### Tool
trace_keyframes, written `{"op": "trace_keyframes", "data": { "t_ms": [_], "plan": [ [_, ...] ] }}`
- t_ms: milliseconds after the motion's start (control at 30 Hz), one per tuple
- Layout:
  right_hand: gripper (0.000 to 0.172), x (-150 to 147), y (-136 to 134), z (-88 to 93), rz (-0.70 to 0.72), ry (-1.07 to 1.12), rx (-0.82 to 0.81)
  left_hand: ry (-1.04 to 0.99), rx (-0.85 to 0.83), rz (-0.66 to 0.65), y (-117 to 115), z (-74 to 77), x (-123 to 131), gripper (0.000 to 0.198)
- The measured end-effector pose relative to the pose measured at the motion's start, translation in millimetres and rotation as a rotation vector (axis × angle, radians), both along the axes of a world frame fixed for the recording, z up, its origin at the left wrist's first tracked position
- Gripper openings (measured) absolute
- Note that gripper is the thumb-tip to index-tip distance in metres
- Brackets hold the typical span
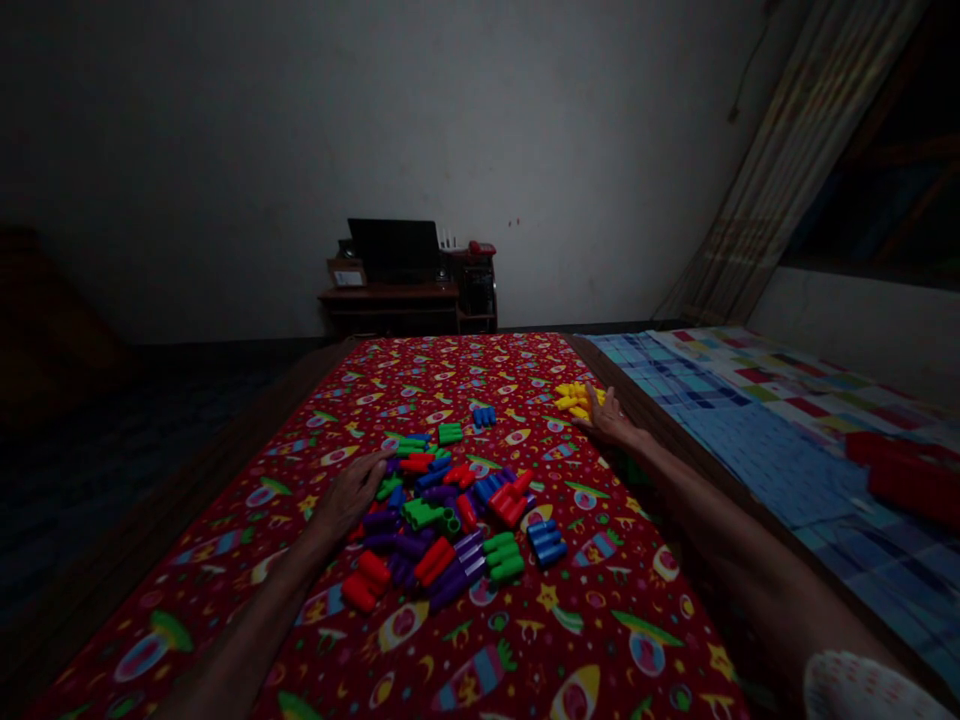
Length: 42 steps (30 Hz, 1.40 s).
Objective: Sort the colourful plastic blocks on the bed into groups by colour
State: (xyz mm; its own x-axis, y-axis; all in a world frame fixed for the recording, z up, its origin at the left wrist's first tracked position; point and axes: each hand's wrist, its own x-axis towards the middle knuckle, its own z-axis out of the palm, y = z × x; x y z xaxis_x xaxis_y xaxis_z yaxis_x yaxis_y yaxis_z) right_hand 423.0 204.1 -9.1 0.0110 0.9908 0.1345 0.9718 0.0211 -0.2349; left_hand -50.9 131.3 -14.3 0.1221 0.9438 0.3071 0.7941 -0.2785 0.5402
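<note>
Toy pieces in red, green, blue and purple lie in a loose pile [427,515] on a red patterned cloth [450,365]. My left hand [356,490] rests at the left edge of this pile, its fingers touching or just over the pieces; whether it grips one is hidden. Farther off, at the cloth's right edge, my right hand [606,415] has its fingers apart against a small group of yellow pieces [571,397]. A blue piece [484,416] and a green piece [450,433] lie apart beyond the pile. Another blue piece [547,543] is at its right.
A desk [390,293] with a dark monitor [395,248] and a red telephone [481,248] stands by the far wall. On the right are a blue plaid cloth [675,375], a red object [907,480] and a long curtain [780,160].
</note>
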Motion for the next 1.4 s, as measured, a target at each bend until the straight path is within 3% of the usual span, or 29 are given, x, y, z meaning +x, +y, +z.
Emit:
{"op": "trace_keyframes", "data": {
  "t_ms": [133, 533, 667, 733, 833, 933, 1033, 1167, 1400],
  "plan": [
    [0.103, -7.9, 4.0, 0.1, -0.013, -0.022, 0.028, 0.008, -0.001, 0.003, -1.3, 0.9, 0.8, 0.061],
    [0.104, -27.4, 4.4, 27.1, -0.094, 0.022, -0.090, 0.002, 0.014, -0.010, -1.5, 2.8, 1.0, 0.060],
    [0.091, -7.5, -7.1, 42.9, -0.154, 0.101, -0.010, 0.011, 0.031, -0.011, -1.0, 1.5, 0.3, 0.056],
    [0.088, 14.0, -24.2, 47.2, -0.099, 0.124, 0.030, 0.017, 0.038, -0.008, -0.1, 0.3, -0.3, 0.055],
    [0.088, 45.9, -64.7, 39.3, 0.064, 0.133, 0.014, 0.011, 0.049, -0.003, 2.2, -2.3, -1.2, 0.056],
    [0.088, 59.4, -107.7, 17.6, 0.207, 0.119, -0.020, 0.009, 0.035, 0.000, 4.4, -4.8, -2.3, 0.058],
    [0.065, 51.6, -130.0, -2.4, 0.310, 0.107, 0.070, 0.010, 0.037, 0.010, 4.8, -5.2, -3.1, 0.059],
    [0.040, 33.4, -119.0, -12.9, 0.309, 0.132, 0.283, 0.014, 0.045, -0.008, 2.4, -1.8, -2.3, 0.059],
    [0.037, 22.8, -86.1, -8.8, 0.276, 0.119, 0.328, 0.018, 0.029, -0.012, 2.1, 0.5, -0.2, 0.061]
  ]
}}
